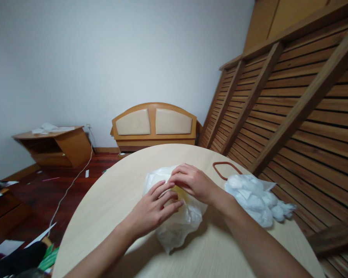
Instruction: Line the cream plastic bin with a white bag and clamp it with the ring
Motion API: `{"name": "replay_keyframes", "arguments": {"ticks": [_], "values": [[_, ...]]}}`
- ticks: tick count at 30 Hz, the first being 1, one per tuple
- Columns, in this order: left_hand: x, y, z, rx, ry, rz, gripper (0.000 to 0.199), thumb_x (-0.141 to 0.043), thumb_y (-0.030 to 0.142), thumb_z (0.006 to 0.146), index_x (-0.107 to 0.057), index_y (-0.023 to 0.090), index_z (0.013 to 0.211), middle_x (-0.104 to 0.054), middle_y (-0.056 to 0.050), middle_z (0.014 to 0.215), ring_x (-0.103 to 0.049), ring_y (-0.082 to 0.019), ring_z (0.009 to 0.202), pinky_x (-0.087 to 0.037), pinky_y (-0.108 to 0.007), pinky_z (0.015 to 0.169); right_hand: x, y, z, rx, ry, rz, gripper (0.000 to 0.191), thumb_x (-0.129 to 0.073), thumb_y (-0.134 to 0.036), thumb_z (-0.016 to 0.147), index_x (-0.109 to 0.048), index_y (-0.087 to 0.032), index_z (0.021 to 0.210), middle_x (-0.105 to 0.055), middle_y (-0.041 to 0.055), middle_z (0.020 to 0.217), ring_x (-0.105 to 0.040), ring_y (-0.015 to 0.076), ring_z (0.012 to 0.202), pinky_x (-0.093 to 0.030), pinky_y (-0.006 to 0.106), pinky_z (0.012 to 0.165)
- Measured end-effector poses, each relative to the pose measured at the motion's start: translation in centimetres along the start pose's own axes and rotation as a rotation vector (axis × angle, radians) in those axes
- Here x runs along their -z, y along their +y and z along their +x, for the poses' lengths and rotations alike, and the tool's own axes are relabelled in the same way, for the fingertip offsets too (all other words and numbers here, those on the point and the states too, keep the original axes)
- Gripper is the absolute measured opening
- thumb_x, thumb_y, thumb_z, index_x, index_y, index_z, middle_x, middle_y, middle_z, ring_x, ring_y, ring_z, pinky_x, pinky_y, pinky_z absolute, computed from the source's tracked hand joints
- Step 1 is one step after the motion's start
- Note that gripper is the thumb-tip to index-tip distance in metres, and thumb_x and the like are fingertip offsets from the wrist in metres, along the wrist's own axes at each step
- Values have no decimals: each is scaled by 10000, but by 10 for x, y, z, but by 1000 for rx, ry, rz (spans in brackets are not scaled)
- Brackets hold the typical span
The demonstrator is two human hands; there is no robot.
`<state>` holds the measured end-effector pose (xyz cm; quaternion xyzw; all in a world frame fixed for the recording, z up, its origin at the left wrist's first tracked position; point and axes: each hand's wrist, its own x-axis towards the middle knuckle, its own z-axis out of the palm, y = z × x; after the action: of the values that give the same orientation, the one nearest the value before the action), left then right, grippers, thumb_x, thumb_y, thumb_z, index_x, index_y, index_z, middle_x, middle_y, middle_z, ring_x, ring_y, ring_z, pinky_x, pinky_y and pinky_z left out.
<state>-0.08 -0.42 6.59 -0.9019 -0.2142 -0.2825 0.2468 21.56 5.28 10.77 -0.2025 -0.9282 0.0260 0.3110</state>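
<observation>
A thin white plastic bag (178, 227) lies crumpled near the middle of the round table (104, 216). Something yellowish shows faintly through it, but I cannot make out what. My left hand (153, 210) is over the near left side of the bag, its bent fingers gripping the plastic at the top. From the right, my right hand (191, 181) reaches across with curled fingers pinching the bag's upper part. The fingertips of both hands almost meet there, and my right thumb is hidden.
To the right sit bunched white plastic bags (252, 199), with a brown-orange rounded frame (226, 165) behind them. A slatted wooden panel (278, 104) leans beyond the table's right edge. A headboard (153, 123) and a low cabinet (55, 144) stand by the wall.
</observation>
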Motion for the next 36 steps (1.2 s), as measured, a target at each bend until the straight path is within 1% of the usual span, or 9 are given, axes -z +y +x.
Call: {"name": "replay_keyframes", "arguments": {"ticks": [6,11,14,16,19,26,30,33,36], "values": [[8,-5,1,-68,-76,14,279,-577,201,987,-640,238,1256,-695,-35,1230,-492,-241,1340,-403,-441,1158,1,0,-1,-5,10,-48,139,-592,-224,979,-716,-228,1042,-689,64,1040,-596,206,996,-490,353,879],[12,-6,2,-85,0,17,261,-541,168,995,-655,219,1225,-711,-39,1138,-523,-238,1278,-434,-436,1135,0,-3,1,-8,59,-32,133,-597,-217,974,-713,-234,1034,-693,55,1025,-606,212,995,-497,371,884],[10,-8,0,-49,58,-14,266,-531,139,989,-662,202,1211,-691,-67,1129,-505,-248,1280,-481,-414,1089,0,-4,2,-2,110,22,235,-584,-157,963,-670,-227,1170,-692,66,1131,-601,210,1106,-490,386,979],[6,-12,-1,28,103,-61,251,-553,139,977,-671,201,1190,-678,-81,1111,-508,-249,1256,-517,-393,1037,3,-3,2,-17,148,16,308,-582,-145,958,-628,-222,1253,-667,81,1235,-577,211,1194,-466,401,1042],[-3,-22,-4,207,214,-132,212,-624,152,943,-689,226,1130,-672,-71,1036,-542,-238,1171,-547,-378,961,10,-2,1,-74,206,-31,273,-586,-170,961,-643,-235,1219,-661,77,1251,-583,216,1198,-462,417,1048],[-22,-49,-22,648,410,-245,160,-631,267,944,-720,257,1076,-675,-61,1008,-613,-230,1006,-539,-401,904,24,-1,-1,-298,371,-46,106,-577,-247,967,-674,-213,994,-694,53,995,-645,212,980,-498,372,901],[-24,-61,-31,894,453,-377,222,-636,385,919,-731,240,1058,-687,-77,1043,-628,-248,1016,-524,-410,920,28,-3,0,-368,352,-35,184,-590,-373,953,-634,-213,872,-681,44,896,-638,208,879,-486,342,804],[-26,-68,-35,1010,519,-491,272,-657,426,880,-726,225,1050,-689,-81,1071,-637,-247,1037,-534,-390,907,26,-1,-1,-627,301,16,319,-544,-514,952,-587,-218,840,-697,49,843,-651,212,806,-477,346,752],[-27,-72,-36,1097,574,-558,307,-669,449,848,-723,211,1033,-691,-82,1086,-641,-241,1036,-544,-368,880,19,5,-3,-957,140,298,391,-435,-580,986,-559,-214,927,-729,51,766,-677,198,686,-481,342,694]]}}
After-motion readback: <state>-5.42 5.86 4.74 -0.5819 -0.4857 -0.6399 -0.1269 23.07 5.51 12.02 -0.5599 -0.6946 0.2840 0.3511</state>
